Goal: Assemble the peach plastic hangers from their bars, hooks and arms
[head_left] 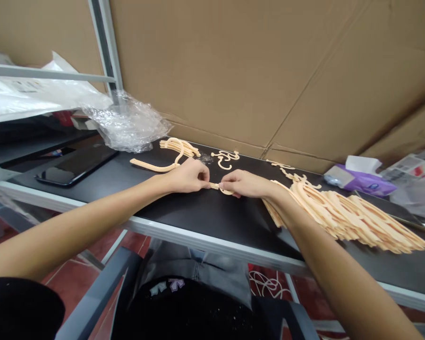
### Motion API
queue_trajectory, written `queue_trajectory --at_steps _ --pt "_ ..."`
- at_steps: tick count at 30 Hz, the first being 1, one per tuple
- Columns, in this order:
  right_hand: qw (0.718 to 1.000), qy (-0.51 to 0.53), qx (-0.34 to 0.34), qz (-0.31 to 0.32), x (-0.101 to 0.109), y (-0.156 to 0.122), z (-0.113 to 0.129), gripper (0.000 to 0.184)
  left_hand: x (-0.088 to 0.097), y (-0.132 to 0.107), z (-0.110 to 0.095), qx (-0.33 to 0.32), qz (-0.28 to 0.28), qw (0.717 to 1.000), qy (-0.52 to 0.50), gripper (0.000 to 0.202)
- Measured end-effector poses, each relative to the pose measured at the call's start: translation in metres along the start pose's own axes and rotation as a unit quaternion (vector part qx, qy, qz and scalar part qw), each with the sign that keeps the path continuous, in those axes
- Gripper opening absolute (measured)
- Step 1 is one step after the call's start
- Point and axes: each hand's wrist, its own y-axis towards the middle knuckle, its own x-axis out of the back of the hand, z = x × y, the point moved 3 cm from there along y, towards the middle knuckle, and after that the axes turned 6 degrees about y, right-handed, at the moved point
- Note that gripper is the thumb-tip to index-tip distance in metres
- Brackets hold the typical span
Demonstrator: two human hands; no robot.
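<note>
Over the black tabletop, my two hands meet around a small cream-coloured hanger part. My left hand [191, 176] pinches its narrow end [213, 185]. On the other side, my right hand [245, 183] closes its fingertips on a curved cream hanger hook [226, 191], which touches the narrow end. Fingers hide most of both pieces. Behind my left hand lies a cream hanger arm [150, 165] with a curved piece at its right end; whether it joins the held part I cannot tell. Several loose hooks [225, 159] lie beyond my hands.
A large pile of cream hangers [354, 217] spreads right, beside a purple tissue pack [366, 182]. Stacked cream strips [180, 147] lie at the back left, near clear plastic wrap [131, 123] and a black tablet-like device [78, 160]. Cardboard [233, 71] stands behind; a metal edge [198, 238] runs along the front.
</note>
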Motion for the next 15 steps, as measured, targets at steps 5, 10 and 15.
queue_trajectory --at_steps 5,10,15 --pt "0.998 -0.049 0.017 -0.035 -0.003 -0.004 0.001 0.029 0.001 0.0 -0.001 -0.007 -0.003 1.0 -0.008 0.009" --pt "0.987 -0.149 0.011 -0.063 -0.009 -0.009 0.003 0.029 -0.001 0.001 0.003 -0.026 -0.008 0.999 -0.023 0.01" --pt "0.971 -0.229 0.009 -0.063 -0.013 -0.012 0.007 0.033 -0.002 0.002 0.006 -0.026 -0.007 0.999 -0.032 0.008"
